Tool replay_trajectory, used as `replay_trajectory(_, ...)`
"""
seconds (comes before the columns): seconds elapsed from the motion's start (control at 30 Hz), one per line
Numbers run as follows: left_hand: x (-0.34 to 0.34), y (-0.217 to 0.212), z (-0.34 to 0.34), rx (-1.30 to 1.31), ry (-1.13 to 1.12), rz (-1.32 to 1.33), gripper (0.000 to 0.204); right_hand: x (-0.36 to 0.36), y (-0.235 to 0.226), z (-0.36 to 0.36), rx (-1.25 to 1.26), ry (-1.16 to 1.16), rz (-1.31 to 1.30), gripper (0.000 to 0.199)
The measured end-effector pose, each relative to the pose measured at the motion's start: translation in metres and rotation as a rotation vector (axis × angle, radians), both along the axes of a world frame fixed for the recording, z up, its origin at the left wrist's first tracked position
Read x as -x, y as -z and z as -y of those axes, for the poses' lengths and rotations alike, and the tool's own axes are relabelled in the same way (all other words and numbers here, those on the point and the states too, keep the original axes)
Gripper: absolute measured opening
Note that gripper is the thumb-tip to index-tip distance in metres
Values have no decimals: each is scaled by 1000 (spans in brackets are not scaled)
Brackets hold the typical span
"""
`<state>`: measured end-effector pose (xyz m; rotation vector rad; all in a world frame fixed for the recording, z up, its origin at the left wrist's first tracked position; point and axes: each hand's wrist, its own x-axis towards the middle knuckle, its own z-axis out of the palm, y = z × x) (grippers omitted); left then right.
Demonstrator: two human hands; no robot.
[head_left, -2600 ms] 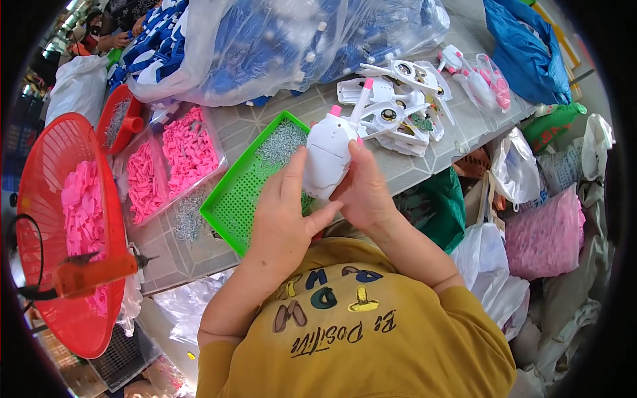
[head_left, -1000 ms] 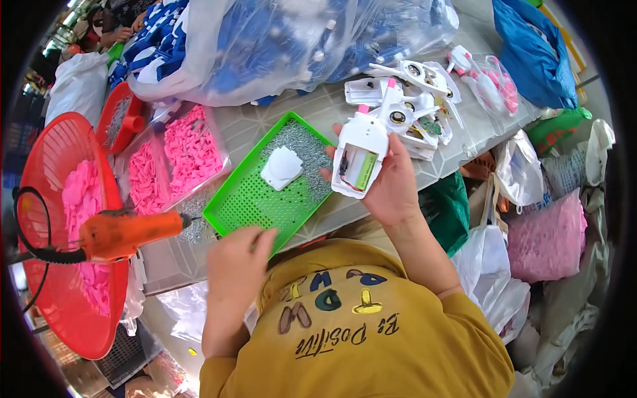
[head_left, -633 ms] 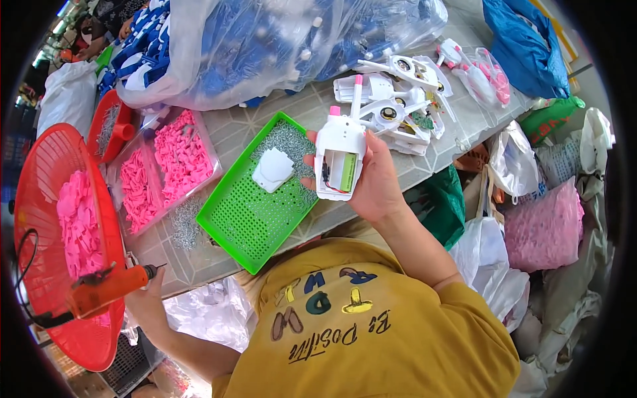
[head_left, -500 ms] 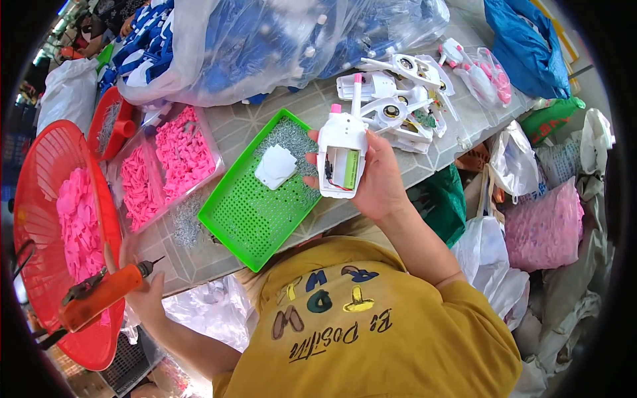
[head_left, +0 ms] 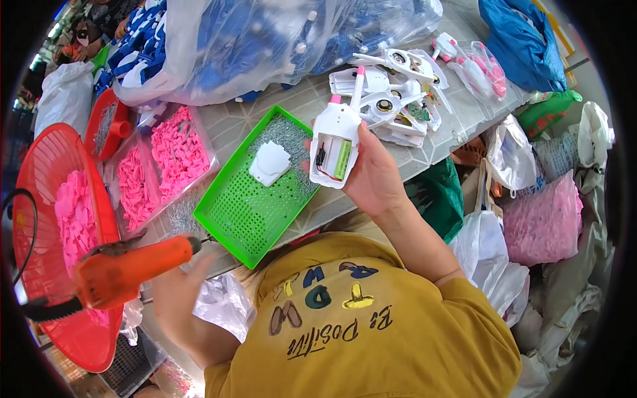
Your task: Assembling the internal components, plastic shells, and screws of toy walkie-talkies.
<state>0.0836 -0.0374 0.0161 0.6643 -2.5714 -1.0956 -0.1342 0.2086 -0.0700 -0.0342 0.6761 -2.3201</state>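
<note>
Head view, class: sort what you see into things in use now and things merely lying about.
In use:
right hand holding white toy body
left hand at orange power screwdriver
green tray with white cover

Lying about:
red basket
pink parts
blue bag

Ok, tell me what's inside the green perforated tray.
In the green perforated tray lies one small white plastic cover, beside a grey heap of tiny screws at the far end. The white toy body in the right hand hides the tray's far right corner.
</note>
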Motion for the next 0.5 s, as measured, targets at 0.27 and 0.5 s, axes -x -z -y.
replay_trajectory(0.27,49,8,-91,-104,648,-40,20,-6,-4,0,20,-119,26,58)
replay_trajectory(0.5,93,37,-111,383,635,-309,24,-16,-10,-8,-100,-220,-6,54)
